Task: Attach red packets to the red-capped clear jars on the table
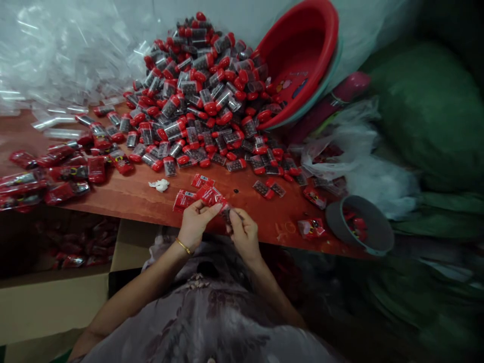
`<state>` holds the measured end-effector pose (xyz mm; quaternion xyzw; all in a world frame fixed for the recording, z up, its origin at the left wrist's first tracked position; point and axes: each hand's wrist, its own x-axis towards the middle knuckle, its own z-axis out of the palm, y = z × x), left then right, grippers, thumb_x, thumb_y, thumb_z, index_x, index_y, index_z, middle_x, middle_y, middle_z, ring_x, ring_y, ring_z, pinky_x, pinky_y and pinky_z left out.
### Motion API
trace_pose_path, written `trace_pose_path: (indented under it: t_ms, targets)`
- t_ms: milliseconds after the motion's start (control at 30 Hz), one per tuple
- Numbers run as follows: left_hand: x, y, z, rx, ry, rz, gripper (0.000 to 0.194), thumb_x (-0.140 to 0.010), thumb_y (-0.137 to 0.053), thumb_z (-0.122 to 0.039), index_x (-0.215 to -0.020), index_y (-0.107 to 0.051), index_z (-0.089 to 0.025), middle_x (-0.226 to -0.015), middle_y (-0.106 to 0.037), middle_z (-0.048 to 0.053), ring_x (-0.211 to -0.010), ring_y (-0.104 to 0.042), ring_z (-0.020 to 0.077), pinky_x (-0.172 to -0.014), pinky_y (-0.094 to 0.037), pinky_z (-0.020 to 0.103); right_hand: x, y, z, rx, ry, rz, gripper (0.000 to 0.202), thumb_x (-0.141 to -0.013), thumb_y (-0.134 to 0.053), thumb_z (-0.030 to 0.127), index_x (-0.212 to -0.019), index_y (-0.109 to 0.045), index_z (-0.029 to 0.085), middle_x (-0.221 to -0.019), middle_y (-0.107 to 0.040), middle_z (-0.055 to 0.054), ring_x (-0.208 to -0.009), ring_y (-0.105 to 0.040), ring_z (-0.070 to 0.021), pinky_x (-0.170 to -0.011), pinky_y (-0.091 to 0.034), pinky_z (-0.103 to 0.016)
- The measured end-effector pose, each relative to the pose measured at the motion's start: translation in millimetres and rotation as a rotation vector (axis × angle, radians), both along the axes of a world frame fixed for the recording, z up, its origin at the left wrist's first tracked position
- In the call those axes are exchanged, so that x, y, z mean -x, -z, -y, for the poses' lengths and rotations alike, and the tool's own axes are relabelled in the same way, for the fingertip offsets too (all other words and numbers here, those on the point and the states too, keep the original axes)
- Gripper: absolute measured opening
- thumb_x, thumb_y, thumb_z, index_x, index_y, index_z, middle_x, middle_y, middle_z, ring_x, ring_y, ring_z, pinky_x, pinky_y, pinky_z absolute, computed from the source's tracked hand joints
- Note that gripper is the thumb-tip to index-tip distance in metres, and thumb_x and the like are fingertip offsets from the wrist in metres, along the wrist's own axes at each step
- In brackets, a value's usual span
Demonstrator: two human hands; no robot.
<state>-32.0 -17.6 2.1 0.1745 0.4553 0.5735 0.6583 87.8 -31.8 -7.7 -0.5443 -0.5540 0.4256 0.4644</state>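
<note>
- Here we are at the counter (124, 198), clock centred on the hands, and the red packet (212, 194) sits right in the middle, just over the near edge.
- Left hand (195, 224): clamped on the packet, thumb on top, fingers curled below.
- Right hand (245, 235): thumb and fingers together, seemingly pinched on a dark-filled container (227, 215) at the packet's near-right end; the fingers hide how far in it sits.
- The packet looks light, thin and glossy: floppy, likely slippery, easily creased. A flat pinch near its edge should suit it best.
- The container looks stiffer, probably light too, its clear wall smooth. Hold it by its sides; a hard squeeze could crack it or shoot it loose.
- Up at twelve o'clock, what a heap of red-capped containers (204, 101)! Those rounded caps look like handy pinch points.
- Over at ten o'clock, flat red packets (184, 200) lie just beside the left hand; thin, so lift by a corner.
- Three o'clock, a grey bowl (333, 216) rests near the counter's edge.
</note>
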Motion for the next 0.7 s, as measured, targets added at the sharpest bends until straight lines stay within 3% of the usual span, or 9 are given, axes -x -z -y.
trace_pose_path:
  t_ms: [100,333,467,700]
  targets:
    - [-5.2,0.8,2.8,0.038,-0.014,0.022,0.041,-0.043,-0.087,-0.034,-0.070,-0.064,-0.013,-0.064,-0.068,-0.001,-0.056,-0.058,0.0086,-0.064,-0.046,0.023,7.2,2.3,0.3,0.069,0.018,-0.109,0.033,-0.090,-0.041,0.047,-0.075,-0.051,0.020,-0.051,-0.044,0.007,-0.038,-0.037,-0.0063,-0.039,-0.031,-0.019]
    - [2.4,3.0,0.1,-0.037,0.026,-0.045,0.036,-0.053,-0.081,-0.042,-0.065,-0.065,-0.013,-0.062,-0.064,-0.002,-0.059,-0.055,0.0074,-0.064,-0.044,0.021,6.2,8.7,1.3,-0.123,0.020,0.129,0.022,-0.092,-0.042,0.036,-0.086,-0.054,0.019,-0.060,-0.055,0.003,-0.054,-0.052,-0.0103,-0.053,-0.041,-0.022]
    - [-1.6,7.4,1.7,-0.044,0.000,-0.116,0.035,-0.050,-0.083,-0.041,-0.063,-0.067,-0.013,-0.061,-0.064,-0.003,-0.057,-0.053,0.0062,-0.061,-0.042,0.019,7.2,9.4,-0.7,-0.206,0.079,0.245,0.020,-0.091,-0.043,0.034,-0.088,-0.055,0.019,-0.072,-0.062,-0.002,-0.065,-0.057,-0.0132,-0.061,-0.045,-0.025]
    - [2.0,-1.2,-3.9,-0.047,0.011,-0.069,0.036,-0.058,-0.079,-0.043,-0.074,-0.072,-0.012,-0.073,-0.071,0.006,-0.069,-0.063,0.0152,-0.074,-0.049,0.029,10.4,6.7,-1.0,-0.158,-0.118,0.184,0.020,-0.092,-0.040,0.035,-0.092,-0.054,0.020,-0.068,-0.057,0.001,-0.059,-0.054,-0.0121,-0.056,-0.042,-0.024]
